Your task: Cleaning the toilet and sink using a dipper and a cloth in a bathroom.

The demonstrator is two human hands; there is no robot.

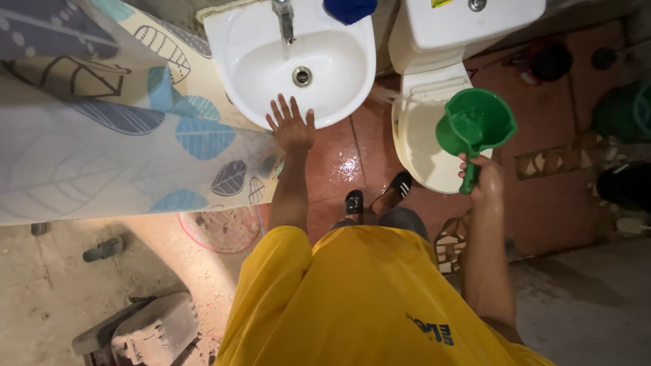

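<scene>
— What's on the far left of the bathroom?

— A leaf-patterned shower curtain (102,122) in blue, teal and grey hangs across that side, covering whatever lies behind it. Below it, on the bare concrete floor (54,285), sit a grey block (152,332) and a round pinkish drain cover (220,227).

— And the hands?

— The left hand (290,125) is spread flat, fingers wide apart, resting on the front rim of the white washbasin (298,61); it grips nothing. A tap (285,17) stands over the bowl, and a blue object (349,8) sits at the basin's back edge. The right hand (483,177) is closed round the handle of a green plastic jug (475,125), held tilted above the front of the white toilet bowl (424,135).

— What's between and beyond?

— Wet red floor tiles (339,163) glisten between basin and toilet, where dark sandals (354,201) show beneath the yellow shirt (359,298). Past the toilet, a green bucket (624,112) stands at the right edge, beside dark items I cannot make out.
</scene>
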